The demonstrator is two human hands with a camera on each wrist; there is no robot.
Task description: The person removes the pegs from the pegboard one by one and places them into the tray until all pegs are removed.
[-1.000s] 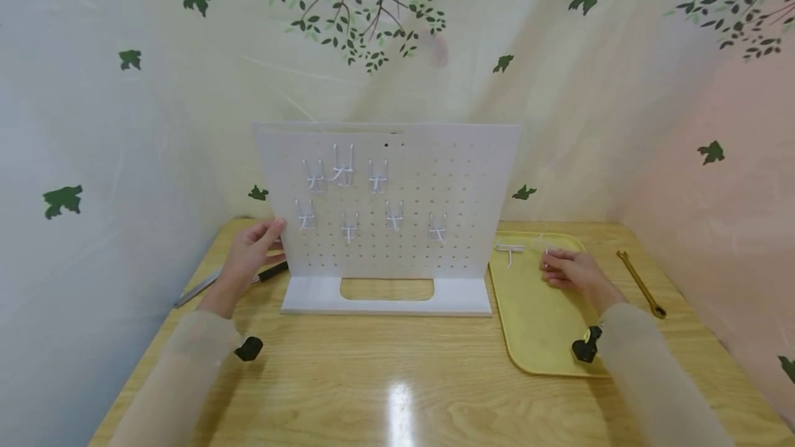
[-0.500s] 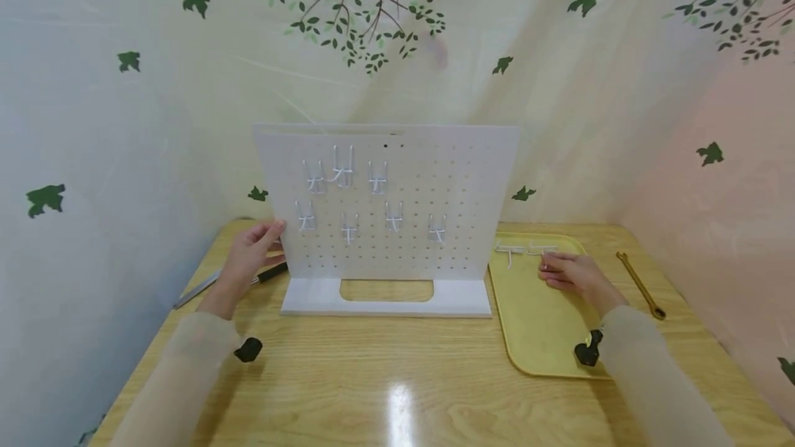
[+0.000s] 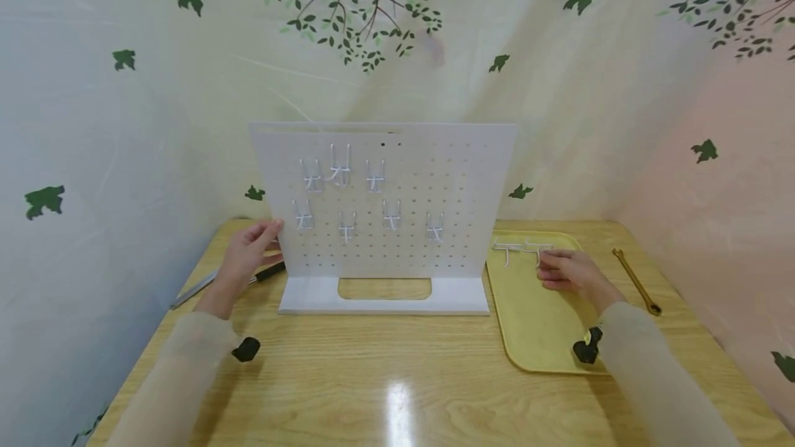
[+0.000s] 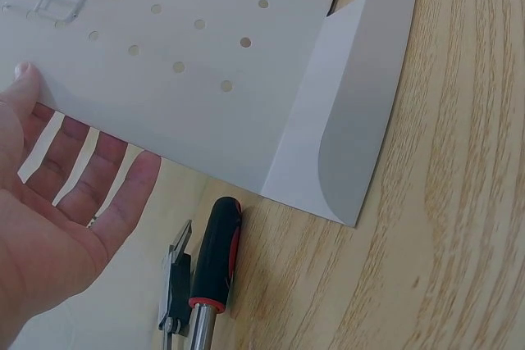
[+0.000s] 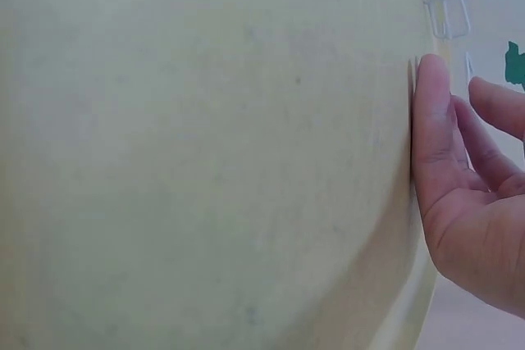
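Left hand (image 3: 247, 247) pinches the board (image 3: 385, 250) at nine o'clock; left wrist alone shows the handle (image 4: 216, 252) red-trimmed. Right hand (image 3: 574, 271), beside a hook (image 3: 532, 249): grip unclear.

The white pegboard (image 3: 410, 188) stands upright at the frame's centre, its left edge gripped by the left hand (image 3: 247, 250). Seven white wire hooks (image 3: 391, 218) hang on its left and middle, in uneven rows of three and four. At centre right, a loose hook (image 3: 507, 247) lies beside a second hook (image 3: 537, 249), which meets the right hand's (image 3: 571, 273) fingers; whether they pinch it is unclear.
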